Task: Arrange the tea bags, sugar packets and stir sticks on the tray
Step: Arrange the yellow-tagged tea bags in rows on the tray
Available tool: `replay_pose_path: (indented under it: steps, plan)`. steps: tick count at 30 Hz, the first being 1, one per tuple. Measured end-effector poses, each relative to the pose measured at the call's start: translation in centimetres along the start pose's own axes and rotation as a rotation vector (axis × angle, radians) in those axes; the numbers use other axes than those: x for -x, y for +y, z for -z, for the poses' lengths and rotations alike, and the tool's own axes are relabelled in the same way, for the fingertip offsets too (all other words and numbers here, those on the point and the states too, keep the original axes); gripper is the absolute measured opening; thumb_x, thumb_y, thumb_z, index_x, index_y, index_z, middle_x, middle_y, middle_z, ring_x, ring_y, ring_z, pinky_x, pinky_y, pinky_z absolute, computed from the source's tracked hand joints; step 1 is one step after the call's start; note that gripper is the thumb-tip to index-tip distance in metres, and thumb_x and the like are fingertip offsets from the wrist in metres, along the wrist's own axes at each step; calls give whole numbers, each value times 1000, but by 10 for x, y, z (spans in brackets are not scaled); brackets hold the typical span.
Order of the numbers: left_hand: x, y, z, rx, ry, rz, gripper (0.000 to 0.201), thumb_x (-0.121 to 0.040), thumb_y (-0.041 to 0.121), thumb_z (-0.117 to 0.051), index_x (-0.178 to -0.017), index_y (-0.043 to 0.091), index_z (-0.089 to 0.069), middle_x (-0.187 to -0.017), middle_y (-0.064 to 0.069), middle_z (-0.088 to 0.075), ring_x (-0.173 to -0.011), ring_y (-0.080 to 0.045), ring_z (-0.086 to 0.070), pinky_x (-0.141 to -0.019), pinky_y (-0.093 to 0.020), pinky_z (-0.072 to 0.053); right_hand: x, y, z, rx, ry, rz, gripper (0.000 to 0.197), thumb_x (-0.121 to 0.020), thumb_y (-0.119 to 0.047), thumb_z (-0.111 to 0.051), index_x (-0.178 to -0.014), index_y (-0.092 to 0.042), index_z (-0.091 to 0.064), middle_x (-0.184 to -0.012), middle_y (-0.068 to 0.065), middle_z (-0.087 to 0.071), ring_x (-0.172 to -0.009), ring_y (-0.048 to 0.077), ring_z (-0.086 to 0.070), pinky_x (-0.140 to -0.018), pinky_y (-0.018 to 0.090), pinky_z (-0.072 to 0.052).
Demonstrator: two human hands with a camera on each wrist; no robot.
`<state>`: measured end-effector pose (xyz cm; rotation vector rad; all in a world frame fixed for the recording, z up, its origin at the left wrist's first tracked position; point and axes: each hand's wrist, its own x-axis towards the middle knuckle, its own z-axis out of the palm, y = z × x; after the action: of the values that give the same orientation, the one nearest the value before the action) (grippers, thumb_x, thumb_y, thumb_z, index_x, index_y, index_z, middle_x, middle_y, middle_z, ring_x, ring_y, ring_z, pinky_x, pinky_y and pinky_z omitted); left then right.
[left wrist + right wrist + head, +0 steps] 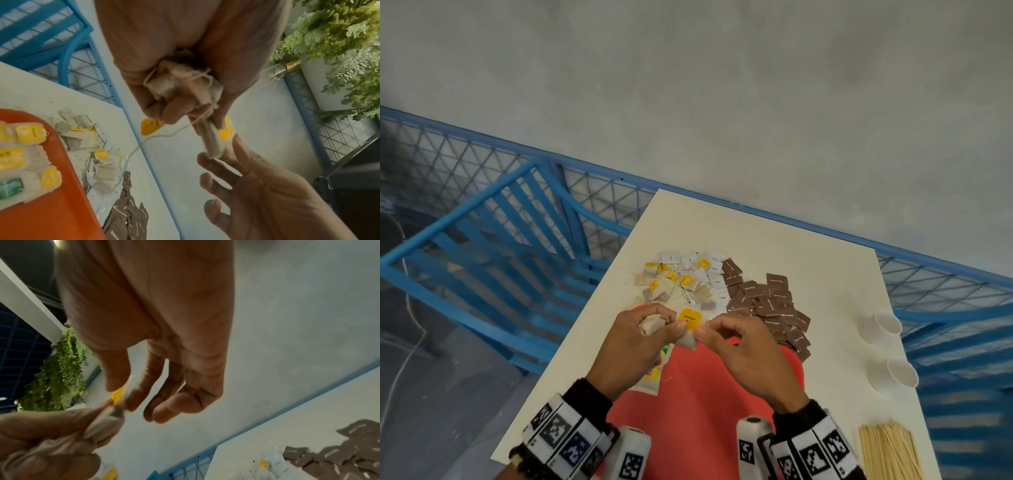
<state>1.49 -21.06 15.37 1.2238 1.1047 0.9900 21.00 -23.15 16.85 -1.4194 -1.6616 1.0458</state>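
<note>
Orange tray (61, 211) holds tea bags (30, 134); hands pinch another.

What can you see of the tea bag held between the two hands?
The tea bag is a pale, soft paper pouch with a yellow square tag showing dark print too small to read. It is off the table, above the far edge of the red tray. The left hand pinches it from one side while also clutching a bunch of other bags with tangled strings; the right hand pinches it between thumb and forefinger. A thin string trails down from it.
</note>
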Motion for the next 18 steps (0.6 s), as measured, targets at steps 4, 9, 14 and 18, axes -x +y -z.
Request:
replay_pose_path:
  steps: [4,9,14,18]
  plan:
    - [3,-7,21,37,-3,38,14,-85,20,-77,-80,9,-70,-57,-13,-56,-40,-15,-37,-41,-22,-34,-7,0,-21,-100,32,-25,13,-87,-26,-75,-83,-14,-73,-72,-8,-65,-68,6,-54,-67,16,-42]
    - [10,-19,44,37,56,65,9,-85,24,-78,-84,17,-73,-74,-30,-64,-44,-19,-42,-42,-24,-38,-13,4,-60,-150,-4,-96,29,-88,-23,-74,-69,-3,-64,-66,22,-60,-59,13,-47,-58,26,-37]
    - [21,-31,83,-2,239,114,15,-89,22,-71,-85,8,-71,-76,-14,-69,-43,-13,-46,-38,-18,-35,-20,51,-102,-74,1,-260,34,-87,-14,-73,-63,3,-55,-55,3,-47,-51,3,-42,-53,20,-33]
    - [30,-37,110,20,320,200,17,-91,22,-68,-86,6,-70,-63,1,-66,-39,-12,-42,-37,-17,-32,-10,91,-154,111,-102,-407,50,-81,-9,-73,-41,-21,-44,-39,-11,-36,-43,0,-38,-48,16,-28]
